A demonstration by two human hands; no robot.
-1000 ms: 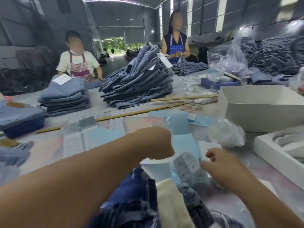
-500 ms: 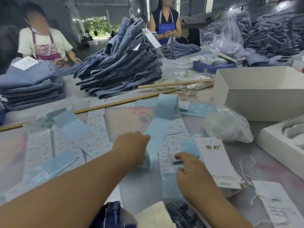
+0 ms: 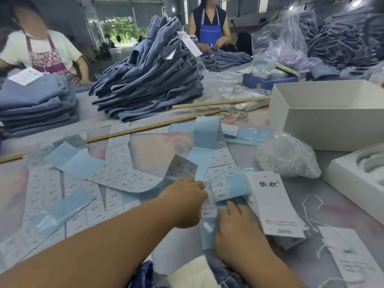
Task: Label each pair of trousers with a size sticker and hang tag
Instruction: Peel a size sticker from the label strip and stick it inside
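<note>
In a warehouse-like hall, the worktop [image 3: 324, 206] carries sticker strips [image 3: 116, 175]; the left hand [image 3: 185, 202] pinches one, and the right hand [image 3: 239, 227] presses flat on another.

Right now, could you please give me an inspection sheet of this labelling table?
Surface: grey table, mostly covered.
Job's things: size sticker strips on blue backing spread across it; stack of hang tags right of them; trousers at the near edge.
Clutter: trouser pile, wooden sticks, white box, clear plastic bag.
Grippers: left hand pinches a sticker strip; right hand rests on blue backing.
Cables: nothing seen; loose white tag strings only.
Surroundings: two aproned workers opposite.
</note>
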